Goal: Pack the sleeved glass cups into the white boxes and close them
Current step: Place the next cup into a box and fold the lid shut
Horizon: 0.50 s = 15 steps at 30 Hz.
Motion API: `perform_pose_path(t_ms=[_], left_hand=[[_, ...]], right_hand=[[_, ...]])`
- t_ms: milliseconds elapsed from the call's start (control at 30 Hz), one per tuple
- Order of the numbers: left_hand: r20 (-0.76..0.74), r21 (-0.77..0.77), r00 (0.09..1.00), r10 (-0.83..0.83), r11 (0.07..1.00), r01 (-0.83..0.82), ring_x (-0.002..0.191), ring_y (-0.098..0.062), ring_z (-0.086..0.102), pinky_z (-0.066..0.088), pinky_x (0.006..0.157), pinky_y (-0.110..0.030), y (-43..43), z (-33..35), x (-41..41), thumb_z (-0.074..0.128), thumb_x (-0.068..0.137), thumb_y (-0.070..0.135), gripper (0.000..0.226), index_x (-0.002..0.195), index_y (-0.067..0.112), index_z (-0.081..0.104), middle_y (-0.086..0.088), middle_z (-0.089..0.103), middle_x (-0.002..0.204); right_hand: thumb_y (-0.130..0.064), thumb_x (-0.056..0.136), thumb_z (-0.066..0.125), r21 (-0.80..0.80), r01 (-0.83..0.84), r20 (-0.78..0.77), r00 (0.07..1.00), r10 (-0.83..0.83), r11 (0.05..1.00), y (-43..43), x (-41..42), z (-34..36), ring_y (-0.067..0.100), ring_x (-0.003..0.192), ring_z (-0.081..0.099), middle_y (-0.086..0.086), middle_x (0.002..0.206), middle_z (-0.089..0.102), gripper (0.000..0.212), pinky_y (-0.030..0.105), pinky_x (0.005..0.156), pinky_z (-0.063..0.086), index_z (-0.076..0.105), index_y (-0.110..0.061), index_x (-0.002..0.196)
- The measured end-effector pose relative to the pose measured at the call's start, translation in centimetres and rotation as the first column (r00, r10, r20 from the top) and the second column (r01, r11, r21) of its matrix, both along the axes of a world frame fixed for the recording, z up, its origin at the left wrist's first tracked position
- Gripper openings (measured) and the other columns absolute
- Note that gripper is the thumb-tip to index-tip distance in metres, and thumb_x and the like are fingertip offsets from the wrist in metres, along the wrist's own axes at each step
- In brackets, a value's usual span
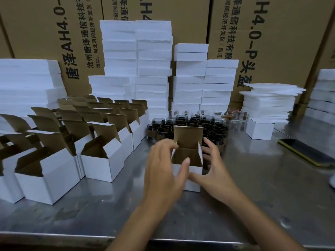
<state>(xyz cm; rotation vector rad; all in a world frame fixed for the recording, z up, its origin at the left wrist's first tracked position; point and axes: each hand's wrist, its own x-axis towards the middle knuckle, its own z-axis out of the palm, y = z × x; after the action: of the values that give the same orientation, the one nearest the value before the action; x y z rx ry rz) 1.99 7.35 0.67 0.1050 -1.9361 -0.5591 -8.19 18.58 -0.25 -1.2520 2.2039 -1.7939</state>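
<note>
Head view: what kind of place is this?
Probably a packing station in a warehouse or factory: rows of open white boxes, many sleeved glass cups, and big brown cartons stacked behind the metal table.

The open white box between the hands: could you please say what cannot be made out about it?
Head view: open white box floor, hidden by its front wall; contents unclear.
Head view: left hand, motion-blurred; contact with box unclear.
Head view: sleeved cups, partly hidden behind the raised lid.
</note>
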Motion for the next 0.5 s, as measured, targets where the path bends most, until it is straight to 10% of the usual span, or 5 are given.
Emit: perform_pose_path(t_ms=[200, 367, 500], left_hand=[[0.201, 0.707, 0.858, -0.473, 0.676, 0.206, 0.105, 0.011, 0.046, 0.035, 0.073, -0.001, -2.6, -0.5, -2.2, 0.067, 0.084, 0.033, 0.065, 0.137, 0.037, 0.029, 0.017, 0.041, 0.128], [0.177, 0.784, 0.763, -0.622, 0.558, 0.272, 0.083, 0.022, 0.056, 0.042, 0.060, 0.001, -3.4, -1.2, -3.4, 0.059, 0.089, 0.034, 0.051, 0.135, 0.036, 0.037, 0.023, 0.053, 0.111], [0.200, 0.775, 0.762, -0.616, 0.576, 0.262, 0.098, 0.005, 0.059, 0.047, 0.067, -0.008, -3.4, -1.2, -4.0, 0.062, 0.086, 0.042, 0.045, 0.126, 0.043, 0.042, 0.015, 0.056, 0.117]], right_hand=[[-0.053, 0.069, 0.073, 0.082, 0.044, -0.101, 0.994, -0.036, 0.996, 1.0, -1.3, -0.8, -0.002, 0.131, 0.036, -0.021, 0.143, 0.038, 0.087, 0.037, 0.106, 0.039, 0.026, -0.044, 0.142], [-0.037, 0.093, 0.049, -0.129, 0.207, -0.059, 0.975, -0.216, 0.970, 1.3, -3.4, -0.4, -0.013, 0.109, 0.046, -0.011, 0.130, 0.050, 0.032, 0.003, 0.086, 0.035, 0.043, -0.047, 0.123], [0.005, 0.083, 0.054, -0.009, 0.335, -0.054, 0.941, -0.335, 0.942, 1.6, -5.5, -1.0, 0.006, 0.111, 0.043, -0.004, 0.124, 0.041, 0.056, 0.005, 0.084, 0.032, 0.047, -0.038, 0.118]])
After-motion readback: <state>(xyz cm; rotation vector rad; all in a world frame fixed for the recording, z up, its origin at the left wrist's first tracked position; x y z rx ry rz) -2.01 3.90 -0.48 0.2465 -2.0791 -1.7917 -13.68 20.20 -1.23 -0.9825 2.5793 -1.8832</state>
